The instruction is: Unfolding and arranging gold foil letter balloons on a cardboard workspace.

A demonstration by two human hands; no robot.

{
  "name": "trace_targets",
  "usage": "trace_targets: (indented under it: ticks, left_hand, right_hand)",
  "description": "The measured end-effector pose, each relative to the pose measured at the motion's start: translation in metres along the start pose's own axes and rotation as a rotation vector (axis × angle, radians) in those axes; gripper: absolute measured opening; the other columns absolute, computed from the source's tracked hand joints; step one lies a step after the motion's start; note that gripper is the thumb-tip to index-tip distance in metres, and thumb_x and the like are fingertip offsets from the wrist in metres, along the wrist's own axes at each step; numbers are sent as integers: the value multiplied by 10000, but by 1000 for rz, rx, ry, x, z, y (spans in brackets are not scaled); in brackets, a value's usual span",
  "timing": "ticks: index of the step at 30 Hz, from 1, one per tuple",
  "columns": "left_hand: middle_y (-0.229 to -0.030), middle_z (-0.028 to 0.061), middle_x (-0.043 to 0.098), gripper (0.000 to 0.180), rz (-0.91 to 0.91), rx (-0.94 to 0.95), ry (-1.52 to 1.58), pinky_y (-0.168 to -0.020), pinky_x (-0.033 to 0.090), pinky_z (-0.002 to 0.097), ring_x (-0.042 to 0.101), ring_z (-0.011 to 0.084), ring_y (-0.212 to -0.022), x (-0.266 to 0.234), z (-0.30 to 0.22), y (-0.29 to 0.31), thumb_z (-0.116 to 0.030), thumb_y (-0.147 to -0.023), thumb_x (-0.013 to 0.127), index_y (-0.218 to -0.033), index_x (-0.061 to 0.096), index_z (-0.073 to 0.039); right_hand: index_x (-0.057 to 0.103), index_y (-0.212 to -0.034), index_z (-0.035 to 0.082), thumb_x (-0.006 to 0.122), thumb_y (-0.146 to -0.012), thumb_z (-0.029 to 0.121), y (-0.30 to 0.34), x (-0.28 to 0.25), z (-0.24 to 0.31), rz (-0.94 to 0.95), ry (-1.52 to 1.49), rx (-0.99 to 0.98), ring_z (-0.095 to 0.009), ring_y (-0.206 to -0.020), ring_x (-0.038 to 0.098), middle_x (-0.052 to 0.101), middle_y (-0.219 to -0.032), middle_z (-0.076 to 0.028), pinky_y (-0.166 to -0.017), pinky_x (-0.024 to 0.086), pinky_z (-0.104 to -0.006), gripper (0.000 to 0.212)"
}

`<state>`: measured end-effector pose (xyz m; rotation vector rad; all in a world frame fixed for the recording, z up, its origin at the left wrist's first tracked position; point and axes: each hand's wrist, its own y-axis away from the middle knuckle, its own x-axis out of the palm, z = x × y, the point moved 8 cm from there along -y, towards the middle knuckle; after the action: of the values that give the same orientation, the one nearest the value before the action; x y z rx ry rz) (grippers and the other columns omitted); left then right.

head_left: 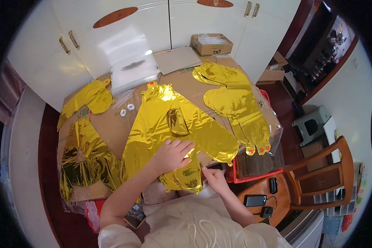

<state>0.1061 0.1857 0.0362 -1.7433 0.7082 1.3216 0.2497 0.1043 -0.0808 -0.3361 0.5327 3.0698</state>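
Note:
A large flat gold foil balloon (153,120), shaped like a letter A, lies in front of me at the near table edge. My left hand (174,155) is on its lower middle, fingers bent and drawn together over a creased fold of the foil. Close by, to the right, my right hand (215,180) is at the edge of the balloon's near end, which hangs toward my lap. Its thumb meets the foil edge; the other fingers are curled and partly hidden, so what they grip cannot be made out.
More flat gold balloons lie left (97,167), far left (89,97) and in a right-hand stack (239,103). Behind are clear plastic bags (132,74), grey board (177,60) and a small carton (212,44). Two white discs (127,110) rest on the cardboard. A wooden chair (291,194) holds a phone (255,200).

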Motion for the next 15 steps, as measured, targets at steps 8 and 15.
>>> trace_targets:
  ticks: [8, 15]
  left_hand:
    - [-1216, 9, 586, 567, -15, -16, -16, -779, 399, 342, 541, 180, -938, -2, -2, -1, -347, -790, 667, -1276, 555, -78]
    - [-1191, 13, 597, 554, -29, -8, -25, -774, 401, 341, 544, 178, -929, 0, -2, 0, -364, -790, 668, -1254, 574, -76]
  right_hand:
    - [697, -762, -33, 612, -940, 232, -2, 15, 12, 124, -164, 108, -70, -621, 556, 649, -662, -37, -585, 436, -242, 330]
    - [709, -851, -22, 616, -932, 166, 12, 11, 13, 310, -252, 60, -49, -621, 536, 639, -697, 11, -576, 419, -226, 225]
